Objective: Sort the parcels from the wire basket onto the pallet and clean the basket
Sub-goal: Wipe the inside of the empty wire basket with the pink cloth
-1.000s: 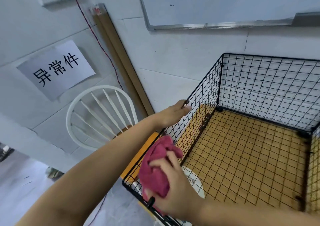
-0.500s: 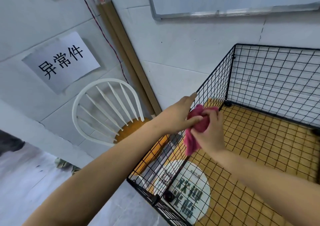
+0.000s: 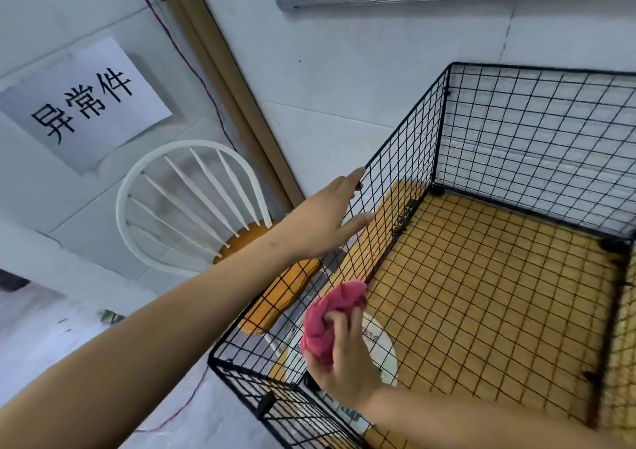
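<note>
Both forearms are bare from the edge of view down to the wrists, with no sleeve, cuff, watch or band on either one. The left hand (image 3: 323, 218) wears no glove and no ring on the fingers that show, and its nails look short and unpainted. The right hand (image 3: 344, 359) is likewise ungloved and ringless. A small mark sits near the left wrist.

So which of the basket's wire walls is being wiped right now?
The left wall: the right hand presses the pink cloth on its inside; the left hand braces it.
</note>
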